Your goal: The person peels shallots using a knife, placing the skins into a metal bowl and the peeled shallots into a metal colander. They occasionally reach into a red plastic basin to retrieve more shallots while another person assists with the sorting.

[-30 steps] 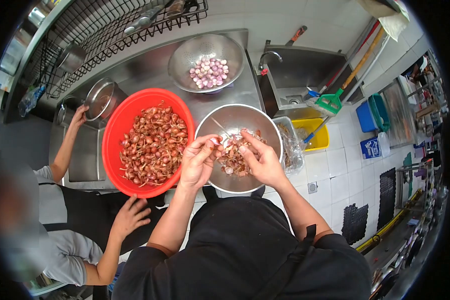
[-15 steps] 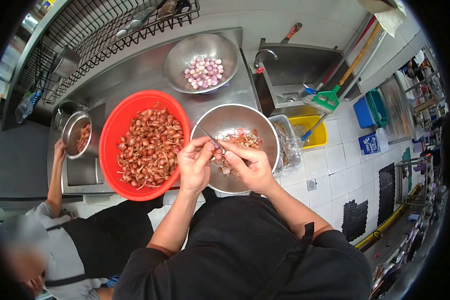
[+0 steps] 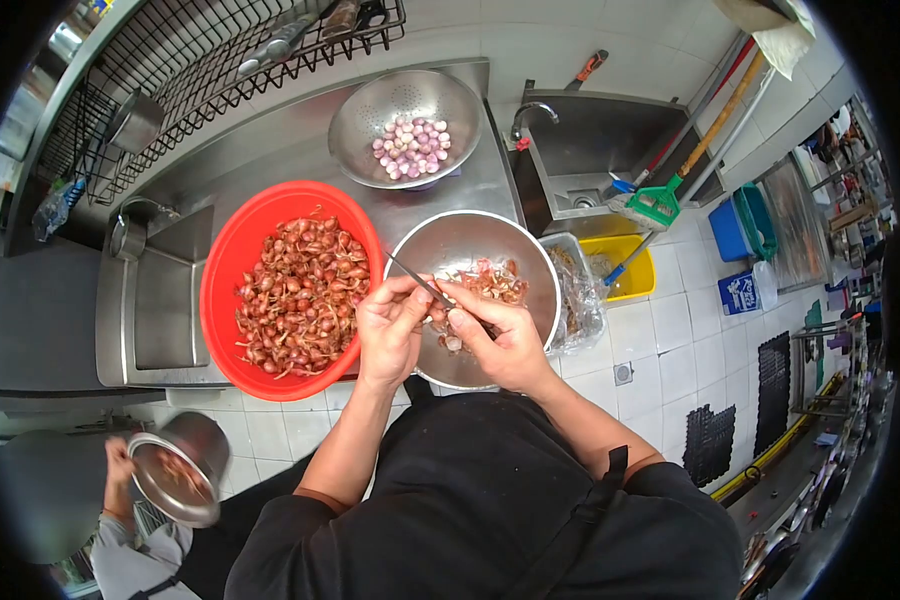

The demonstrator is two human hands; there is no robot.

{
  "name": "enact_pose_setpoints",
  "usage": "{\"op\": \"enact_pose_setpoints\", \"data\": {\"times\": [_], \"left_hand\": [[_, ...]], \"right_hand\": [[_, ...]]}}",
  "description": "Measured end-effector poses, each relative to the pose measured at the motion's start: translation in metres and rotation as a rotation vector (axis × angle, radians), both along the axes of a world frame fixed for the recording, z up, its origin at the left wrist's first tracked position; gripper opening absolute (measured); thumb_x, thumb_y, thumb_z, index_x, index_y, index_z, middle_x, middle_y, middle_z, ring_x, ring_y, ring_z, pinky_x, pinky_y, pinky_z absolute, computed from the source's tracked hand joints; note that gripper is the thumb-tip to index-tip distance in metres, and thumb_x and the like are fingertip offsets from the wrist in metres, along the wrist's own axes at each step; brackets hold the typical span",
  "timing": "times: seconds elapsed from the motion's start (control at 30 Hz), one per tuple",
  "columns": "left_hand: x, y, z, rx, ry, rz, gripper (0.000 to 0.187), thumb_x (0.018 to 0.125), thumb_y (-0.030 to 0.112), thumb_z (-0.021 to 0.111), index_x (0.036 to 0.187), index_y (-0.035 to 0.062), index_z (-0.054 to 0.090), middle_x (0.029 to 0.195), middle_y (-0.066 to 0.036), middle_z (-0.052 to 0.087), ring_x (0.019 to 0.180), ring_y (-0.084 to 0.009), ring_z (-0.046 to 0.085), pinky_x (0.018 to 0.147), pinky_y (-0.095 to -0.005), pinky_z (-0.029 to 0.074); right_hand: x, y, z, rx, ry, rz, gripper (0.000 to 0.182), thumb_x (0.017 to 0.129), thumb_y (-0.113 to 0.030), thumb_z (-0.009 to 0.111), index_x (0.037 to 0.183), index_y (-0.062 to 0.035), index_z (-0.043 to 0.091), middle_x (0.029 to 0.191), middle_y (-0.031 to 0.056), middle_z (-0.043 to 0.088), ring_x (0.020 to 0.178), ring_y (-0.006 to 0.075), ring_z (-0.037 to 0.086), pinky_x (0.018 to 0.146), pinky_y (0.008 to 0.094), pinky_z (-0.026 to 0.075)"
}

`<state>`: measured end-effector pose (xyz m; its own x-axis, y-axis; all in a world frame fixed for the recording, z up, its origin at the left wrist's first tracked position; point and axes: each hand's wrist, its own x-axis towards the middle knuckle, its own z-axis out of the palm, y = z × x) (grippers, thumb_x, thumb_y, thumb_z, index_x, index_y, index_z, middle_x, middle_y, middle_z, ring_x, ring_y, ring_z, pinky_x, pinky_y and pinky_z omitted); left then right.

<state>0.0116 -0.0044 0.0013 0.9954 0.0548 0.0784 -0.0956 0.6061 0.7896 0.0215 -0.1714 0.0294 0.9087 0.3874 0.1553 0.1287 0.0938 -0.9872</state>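
Note:
Above the steel bowl (image 3: 450, 236), my right hand (image 3: 505, 345) grips a small knife (image 3: 417, 278), its thin blade pointing up and left. My left hand (image 3: 390, 330) is close against it, fingers pinched on what looks like a shallot, mostly covered by the fingers and blade. Reddish peelings (image 3: 495, 282) and trimmed bits lie in the bowl below. To the left stands a red basin (image 3: 216, 290) heaped with unpeeled shallots (image 3: 300, 290). Behind the bowl, a perforated colander (image 3: 350, 130) holds peeled pale-purple shallots (image 3: 410, 148).
At the left, a co-worker's hand (image 3: 120, 465) holds a steel pot (image 3: 210, 450) with reddish contents. A steel sink (image 3: 170, 320) adjoins the counter. Right of the bowl are a clear plastic bag (image 3: 582, 325), a yellow bin (image 3: 635, 275) and a green-headed broom (image 3: 655, 205).
The co-worker has moved the steel pot from the left sink down beside the counter. My hands stay over the bowl; the knife blade has shifted slightly across the left fingers.

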Motion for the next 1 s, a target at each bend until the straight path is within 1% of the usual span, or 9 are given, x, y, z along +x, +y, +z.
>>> {"op": "enact_pose_setpoints", "data": {"times": [0.13,0.2,0.4,0.47,0.63,0.7,0.83,0.9,1.0], "left_hand": [[-0.001,0.002,-0.001,0.094,-0.073,0.013,0.018,0.095,0.002,0.059,0.111,-0.004,0.063,0.098,-0.011,0.067,0.08,-0.0162,0.062,0.072,-0.0281,0.052],[-0.001,0.002,0.0,0.089,-0.058,0.004,0.019,0.095,0.002,0.059,0.112,-0.0042,0.063,0.098,-0.011,0.067,0.08,-0.0159,0.062,0.073,-0.028,0.052],[-0.001,0.005,0.003,-0.046,0.075,-0.078,0.024,0.096,0.003,0.058,0.118,-0.0042,0.061,0.098,-0.01,0.067,0.085,-0.0149,0.063,0.078,-0.0275,0.053],[-0.001,0.004,0.002,-0.121,0.111,-0.1,0.025,0.096,0.003,0.058,0.12,-0.0038,0.06,0.098,-0.01,0.066,0.086,-0.0145,0.064,0.079,-0.0272,0.053],[0.0,0.001,-0.005,-0.029,0.032,-0.083,0.028,0.095,0.002,0.059,0.123,-0.0016,0.06,0.102,-0.011,0.067,0.088,-0.0142,0.064,0.079,-0.0259,0.053],[0.001,0.002,-0.009,-0.063,0.028,-0.068,0.028,0.095,0.001,0.059,0.123,-0.0017,0.059,0.101,-0.012,0.068,0.086,-0.0145,0.065,0.078,-0.0253,0.053],[0.001,0.003,-0.005,-0.169,0.021,-0.105,0.029,0.095,0.0,0.059,0.124,-0.0019,0.059,0.103,-0.012,0.068,0.09,-0.0145,0.066,0.08,-0.026,0.055],[0.0,0.004,-0.006,-0.202,0.089,-0.108,0.028,0.095,0.001,0.059,0.124,-0.002,0.059,0.107,-0.013,0.068,0.093,-0.0148,0.066,0.08,-0.0256,0.055],[0.0,0.004,-0.013,-0.211,0.067,-0.093,0.026,0.095,0.001,0.059,0.121,-0.0024,0.061,0.108,-0.012,0.068,0.095,-0.0147,0.066,0.08,-0.0253,0.054]], "right_hand": [[0.003,-0.001,-0.003,0.021,-0.058,-0.001,0.032,0.098,-0.008,0.056,0.128,0.0004,0.061,0.102,0.0029,0.069,0.085,0.0049,0.059,0.077,0.0216,0.049],[0.004,-0.005,-0.002,0.063,0.121,0.063,0.031,0.099,-0.009,0.055,0.128,-0.0005,0.062,0.097,0.0013,0.069,0.076,0.0025,0.056,0.067,0.0196,0.047],[0.008,-0.012,0.004,0.098,0.362,0.077,0.03,0.099,-0.011,0.056,0.127,-0.0005,0.063,0.096,0.0005,0.069,0.073,0.0004,0.053,0.063,0.0184,0.045],[0.007,-0.009,0.004,0.094,0.336,0.056,0.03,0.099,-0.011,0.056,0.127,-0.0004,0.062,0.094,-0.0004,0.069,0.071,0.0004,0.053,0.061,0.0182,0.045],[0.004,-0.006,0.001,0.063,0.254,0.059,0.031,0.099,-0.011,0.056,0.128,-0.0007,0.062,0.089,-0.0022,0.068,0.067,0.0005,0.052,0.058,0.0174,0.043],[0.004,-0.007,-0.002,0.119,0.326,0.0,0.031,0.099,-0.012,0.057,0.128,-0.0013,0.062,0.085,-0.002,0.066,0.066,0.0004,0.051,0.054,0.0172,0.041],[0.01,-0.01,-0.007,0.071,0.302,-0.117,0.032,0.099,-0.016,0.059,0.127,-0.0007,0.062,0.069,-0.0044,0.056,0.058,0.0006,0.045,0.045,0.0183,0.034],[0.016,-0.015,-0.018,0.031,0.191,-0.13,0.033,0.099,-0.017,0.059,0.128,-0.0003,0.062,0.067,-0.0048,0.054,0.054,0.0006,0.043,0.046,0.0177,0.034],[0.018,-0.021,-0.02,-0.038,0.231,-0.16,0.034,0.1,-0.018,0.057,0.129,-0.0008,0.06,0.068,-0.0041,0.055,0.054,0.0009,0.045,0.047,0.0174,0.038]]}}
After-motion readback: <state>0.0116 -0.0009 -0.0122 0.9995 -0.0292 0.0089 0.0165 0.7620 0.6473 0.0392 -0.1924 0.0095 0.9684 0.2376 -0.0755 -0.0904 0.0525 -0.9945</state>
